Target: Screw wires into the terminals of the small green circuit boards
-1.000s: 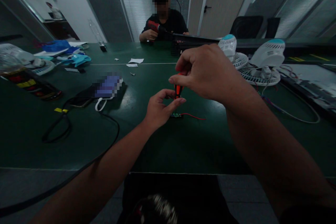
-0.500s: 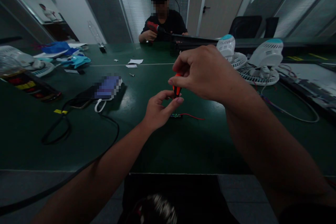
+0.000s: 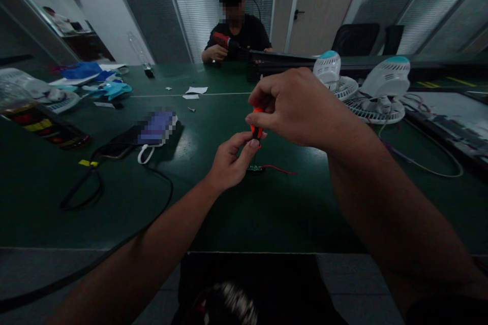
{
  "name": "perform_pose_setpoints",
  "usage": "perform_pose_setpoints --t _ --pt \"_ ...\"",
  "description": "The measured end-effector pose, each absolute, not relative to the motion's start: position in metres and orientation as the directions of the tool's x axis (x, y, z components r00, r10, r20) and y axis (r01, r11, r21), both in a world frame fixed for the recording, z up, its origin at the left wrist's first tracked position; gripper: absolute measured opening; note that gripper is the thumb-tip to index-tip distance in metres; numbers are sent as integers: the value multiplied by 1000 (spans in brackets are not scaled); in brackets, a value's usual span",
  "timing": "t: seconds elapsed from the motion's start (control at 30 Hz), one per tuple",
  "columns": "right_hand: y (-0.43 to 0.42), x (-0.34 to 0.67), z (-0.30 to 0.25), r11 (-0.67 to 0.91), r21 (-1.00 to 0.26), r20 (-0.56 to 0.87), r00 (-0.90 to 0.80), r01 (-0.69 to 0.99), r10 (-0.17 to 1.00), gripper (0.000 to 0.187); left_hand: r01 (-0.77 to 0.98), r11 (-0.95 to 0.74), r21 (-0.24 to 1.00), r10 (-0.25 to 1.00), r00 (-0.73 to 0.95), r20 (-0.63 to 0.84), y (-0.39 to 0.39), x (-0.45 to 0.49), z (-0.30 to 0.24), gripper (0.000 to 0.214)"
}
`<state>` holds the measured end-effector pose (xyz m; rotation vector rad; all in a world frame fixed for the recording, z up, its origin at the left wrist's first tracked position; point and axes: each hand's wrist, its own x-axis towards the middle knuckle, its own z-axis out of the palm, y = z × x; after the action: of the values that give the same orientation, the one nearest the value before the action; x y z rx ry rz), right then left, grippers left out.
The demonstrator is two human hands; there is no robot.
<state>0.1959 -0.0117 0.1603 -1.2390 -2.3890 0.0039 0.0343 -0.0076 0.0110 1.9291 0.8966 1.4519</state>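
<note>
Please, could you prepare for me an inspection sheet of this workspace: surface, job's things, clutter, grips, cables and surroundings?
Surface: green table, with a pale line across it.
Job's things: orange-and-black screwdriver, nearly upright above a small circuit board; tip contact cannot be told.
Clutter: paper scraps, phone with blurred screen, bottle at left, white fans at right.
Grips: right grip pinches the handle's top; left grip holds its lower end.
Cables: red wire runs right from the board; black cable at left.
Surroundings: co-worker opposite, holding a red drill; door behind.
</note>
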Motion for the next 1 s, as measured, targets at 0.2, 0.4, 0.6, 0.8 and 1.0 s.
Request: perform_pose_setpoints --t 0.2,0.4,0.6,0.8,1.0 --pt "-11 196 160 613 -200 387 -513 765 766 23 161 -613 773 788 201 582 -5 34 6 33" --pt "-11 193 158 613 -200 383 -515 764 767 25 176 -609 773 792 195 579 -4 34 9 32" --pt "-10 192 156 624 -205 385 -525 754 760 25 184 -626 758 778 202 594 -5 34 13 26" --pt "-10 192 154 615 -200 373 -521 763 768 23 185 -617 765 786 194 587 -3 34 12 26" --pt "-12 190 156 579 -210 407 -468 788 784 27 189 -603 775 797 173 579 -4 35 12 25"
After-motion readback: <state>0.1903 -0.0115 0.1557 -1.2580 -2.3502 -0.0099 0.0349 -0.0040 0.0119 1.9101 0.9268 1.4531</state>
